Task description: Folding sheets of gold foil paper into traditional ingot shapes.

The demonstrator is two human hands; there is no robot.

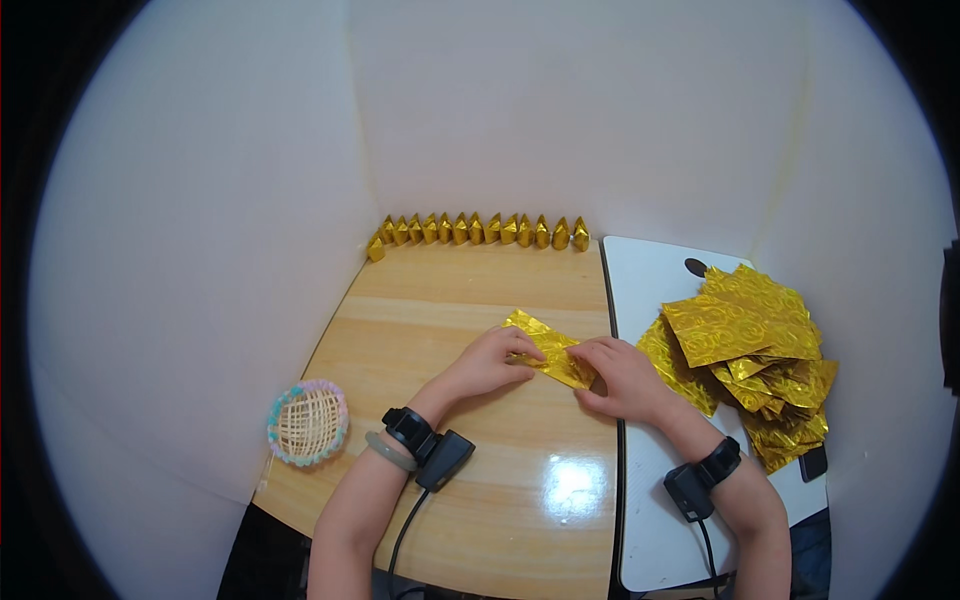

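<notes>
A gold foil paper sheet (548, 346) with an embossed pattern is stretched slantwise between my hands, over the wooden tabletop. My left hand (488, 364) pinches its near left edge with curled fingers. At its right end, my right hand (625, 380) grips it, thumb on the near side and fingers over the top. The sheet looks partly folded along its length, but my fingers cover some of the edges. Along the back of the table stand several small folded gold foil pieces (461, 229) with pointed tops, in a row.
To the right, a heap of loose gold foil sheets (748, 325) lies on a white board (655, 540). A dark phone-like object (814, 463) shows beneath it. A small woven basket (309, 424) with a pastel rim stands at left. White panels (580, 110) enclose the table; cables trail from both wrist devices.
</notes>
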